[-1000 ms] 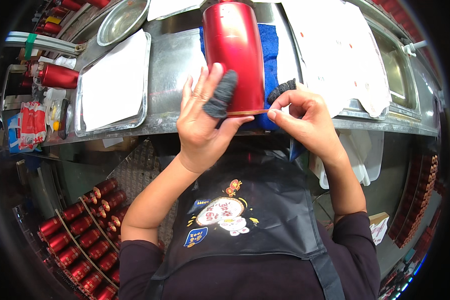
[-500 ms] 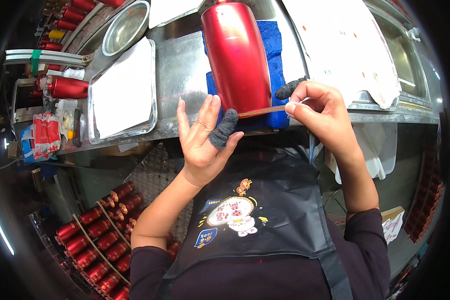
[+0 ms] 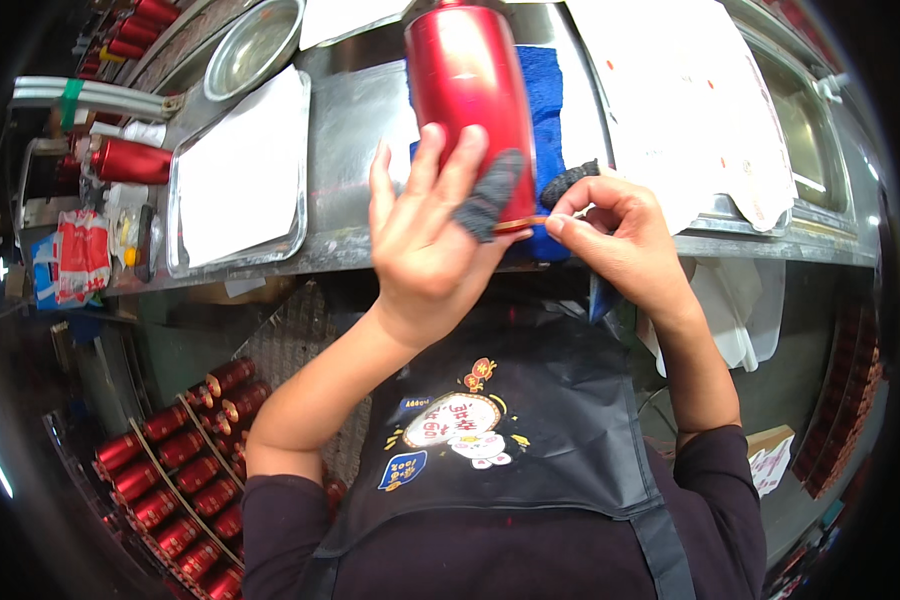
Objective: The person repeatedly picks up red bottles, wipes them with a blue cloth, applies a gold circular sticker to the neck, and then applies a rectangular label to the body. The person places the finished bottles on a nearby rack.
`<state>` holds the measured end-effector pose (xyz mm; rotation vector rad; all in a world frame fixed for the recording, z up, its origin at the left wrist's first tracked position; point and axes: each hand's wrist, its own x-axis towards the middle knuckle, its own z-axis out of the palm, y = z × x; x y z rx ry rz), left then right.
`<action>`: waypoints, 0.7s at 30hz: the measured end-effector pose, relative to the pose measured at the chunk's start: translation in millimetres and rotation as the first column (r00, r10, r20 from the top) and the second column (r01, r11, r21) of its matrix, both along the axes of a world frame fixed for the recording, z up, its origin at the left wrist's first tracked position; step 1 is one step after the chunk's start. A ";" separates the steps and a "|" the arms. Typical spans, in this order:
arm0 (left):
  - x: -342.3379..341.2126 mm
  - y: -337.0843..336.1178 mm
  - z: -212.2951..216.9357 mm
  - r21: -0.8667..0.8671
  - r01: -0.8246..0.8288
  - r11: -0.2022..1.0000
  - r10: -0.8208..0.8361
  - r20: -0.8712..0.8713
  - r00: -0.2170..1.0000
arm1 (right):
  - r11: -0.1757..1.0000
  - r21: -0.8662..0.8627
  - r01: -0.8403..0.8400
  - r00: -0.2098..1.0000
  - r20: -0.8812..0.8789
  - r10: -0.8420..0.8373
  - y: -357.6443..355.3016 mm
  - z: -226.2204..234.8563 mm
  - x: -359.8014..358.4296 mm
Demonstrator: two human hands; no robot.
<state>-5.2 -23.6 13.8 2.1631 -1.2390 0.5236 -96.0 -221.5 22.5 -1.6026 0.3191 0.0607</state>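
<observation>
A glossy red bottle [image 3: 470, 90] lies on a blue cloth [image 3: 545, 110], its near end toward me. Round that near end runs a thin gold strip [image 3: 526, 222]. My right hand [image 3: 625, 240] pinches the strip's loose end between thumb and finger, just right of the bottle. Over the bottle's lower left side is my left hand [image 3: 430, 235], its fingers spread and the thumb by the strip. The left index finger wears a dark grey knitted cover [image 3: 490, 195], and a similar one [image 3: 568, 185] is on a right finger. My left hand hides part of the bottle's near end.
To the left, a metal tray [image 3: 175, 240] holds a white sheet, with a round metal bowl [image 3: 255, 50] behind it. White sheets [image 3: 670, 110] cover the right side by a metal basin [image 3: 815, 150]. Several red bottles [image 3: 190, 470] stand in racks at lower left.
My left hand has moved right and over the bottle's near end. My right hand has shifted slightly left with the strip, and less of the strip's loose length shows.
</observation>
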 end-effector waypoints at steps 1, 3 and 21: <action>0.7 0.7 -2.8 -0.063 -0.006 0.998 0.004 -0.032 0.999 | 1.000 -0.027 -0.005 1.000 -0.009 0.005 -0.9 0.6 0.0; 1.2 9.5 -7.6 -0.135 -0.015 0.991 -0.007 -0.160 0.987 | 1.000 -0.013 -0.011 1.000 -0.022 0.010 -1.7 2.5 -0.2; -11.3 53.2 -32.1 0.005 0.036 0.999 -0.034 -0.201 0.979 | 0.994 0.113 0.008 1.000 0.025 -0.011 -2.6 13.0 -3.5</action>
